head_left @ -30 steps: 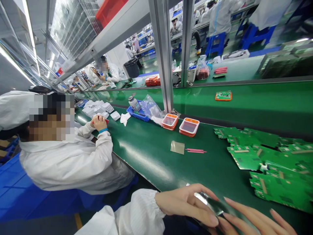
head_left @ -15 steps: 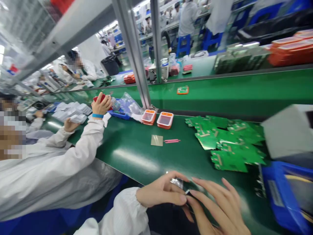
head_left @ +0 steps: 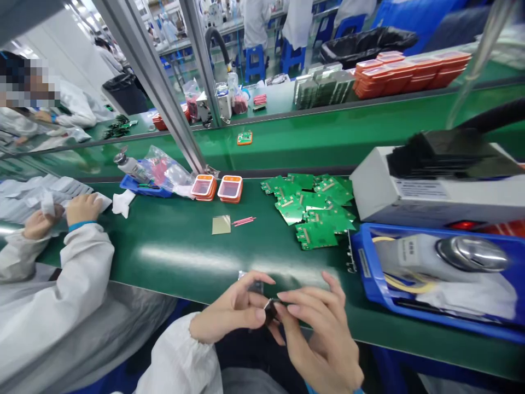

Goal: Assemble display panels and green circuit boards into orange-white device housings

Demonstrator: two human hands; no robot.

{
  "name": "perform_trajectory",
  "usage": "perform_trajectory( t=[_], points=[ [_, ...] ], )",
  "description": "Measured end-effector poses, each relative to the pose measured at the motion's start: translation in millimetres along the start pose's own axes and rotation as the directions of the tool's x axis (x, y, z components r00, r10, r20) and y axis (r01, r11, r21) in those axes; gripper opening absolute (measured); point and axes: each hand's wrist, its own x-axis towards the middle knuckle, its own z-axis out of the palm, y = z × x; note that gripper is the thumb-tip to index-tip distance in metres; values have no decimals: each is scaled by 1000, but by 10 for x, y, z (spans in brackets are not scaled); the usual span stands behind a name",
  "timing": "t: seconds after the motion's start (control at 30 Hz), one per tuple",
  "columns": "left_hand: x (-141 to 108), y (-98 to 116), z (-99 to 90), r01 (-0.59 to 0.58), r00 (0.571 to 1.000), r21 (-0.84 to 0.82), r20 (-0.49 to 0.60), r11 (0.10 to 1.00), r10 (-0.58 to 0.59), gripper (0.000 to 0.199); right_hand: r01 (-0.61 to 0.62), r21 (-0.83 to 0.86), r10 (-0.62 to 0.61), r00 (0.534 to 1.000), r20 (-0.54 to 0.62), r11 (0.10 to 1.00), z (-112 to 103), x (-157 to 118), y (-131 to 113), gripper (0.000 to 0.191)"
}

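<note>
Both hands meet over the front edge of the green bench [head_left: 176,273]. Between thumb and fingers, my left hand [head_left: 233,309] pinches a small dark piece [head_left: 269,310], its kind too small to make out. The fingertips of my right hand [head_left: 320,328] close on the same piece from the other side. Behind my left fingers lies a shiny clear item [head_left: 252,283], partly hidden. Farther back on the bench are a pile of green circuit boards [head_left: 315,205], a flat square plate [head_left: 221,225] and thin pink sticks [head_left: 244,221].
At right stands a blue tray [head_left: 365,273] with a metal-capped bottle [head_left: 426,254], beside a white box [head_left: 373,186]. Orange-rimmed cases [head_left: 230,189] sit near a metal post [head_left: 159,93]. A co-worker's sleeve [head_left: 88,262] reaches in at left.
My view has swung right, bringing the blue tray and white box into fuller sight. The co-worker's hand has come down from the red item to the white pieces. My hands stay together.
</note>
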Motion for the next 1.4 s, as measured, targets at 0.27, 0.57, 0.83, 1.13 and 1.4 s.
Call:
perform_trajectory(
  t=[0.27, 0.57, 0.83, 1.13, 1.4],
  points=[
    [8, 23, 9, 54, 994, 73, -94, 996, -47, 63, 0, 13, -1, 1000, 10, 1000, 19, 41, -25, 24],
    [19, 1, -23, 45, 995, 74, -93, 996, -38, 61, 5, 9, -5, 1000, 31, 1000, 5, 44, -28, 24],
    [19, 12, -13, 22, 998, 44, -65, 999, -19, 52, 37, 10, -38, 997, 66, 999, 9, 30, -4, 24],
    [8, 8, -27, 61, 997, 71, -47, 996, -58, 55, 19, 49, -30, 974, 224, 999, -30, -30, 58, 24],
    [-7, 9, -34, 125, 990, 133, -85, 983, -114, 63, -6, 81, -23, 937, 348, 997, -82, -35, 109, 25]
  ],
)
